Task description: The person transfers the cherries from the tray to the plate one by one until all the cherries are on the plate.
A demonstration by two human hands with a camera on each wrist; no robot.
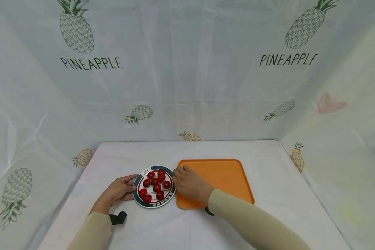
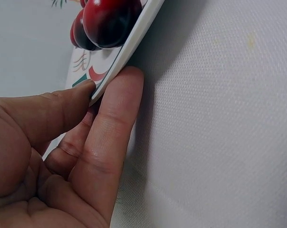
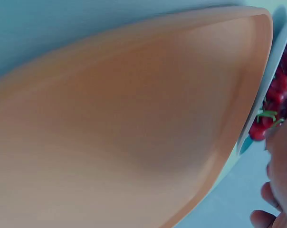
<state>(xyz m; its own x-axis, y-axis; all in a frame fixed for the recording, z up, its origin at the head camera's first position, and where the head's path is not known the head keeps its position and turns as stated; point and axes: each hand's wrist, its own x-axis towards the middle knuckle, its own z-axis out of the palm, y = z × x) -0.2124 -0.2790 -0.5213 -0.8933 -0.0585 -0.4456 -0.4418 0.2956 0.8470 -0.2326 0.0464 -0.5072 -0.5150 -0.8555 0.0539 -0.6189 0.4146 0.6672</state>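
Observation:
A round plate (image 1: 153, 205) with a dark green patterned rim carries several red cherries (image 1: 157, 188) with thin stems. My left hand (image 1: 120, 190) is at its left side; in the left wrist view the thumb (image 2: 70, 107) lies on the rim and a finger (image 2: 116, 118) is under it, pinching the plate. At the plate's right edge is my right hand (image 1: 189, 183), fingers bent, its back hiding the fingertips. In the right wrist view that hand (image 3: 283, 175) shows beside the cherries and a green stem (image 3: 267, 114); I cannot tell whether it grips anything.
An orange rectangular tray (image 1: 222, 177) lies right of the plate, its left edge close beside it and partly under my right forearm. White cloth (image 1: 150, 232) covers the table. Pineapple-print sheets (image 1: 187, 80) hang behind and at both sides.

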